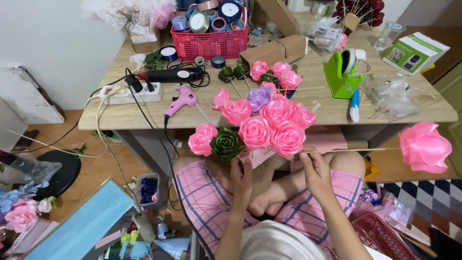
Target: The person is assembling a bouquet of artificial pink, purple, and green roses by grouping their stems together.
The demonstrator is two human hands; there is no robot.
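Fingers of left hand (242, 177) closed round ribbon-rose bouquet (255, 126) stems, right hand (315, 169) pinching stick of single pink rose (424, 146) at far right

Bouquet stems hidden behind the left hand (242, 177) and the ribbon roses (255, 126); grip point not visible. Pink rose on a stick (424, 147) at 3 o'clock: its far side sits close to the right frame edge. Red basket (210, 42) at 12 o'clock: top spools cropped. Lower red basket (380, 236) at 5 o'clock cut by the bottom edge. Box of blue bits (148, 189) at 8 o'clock: too small to identify. Counter (313, 108) far corners out of frame.
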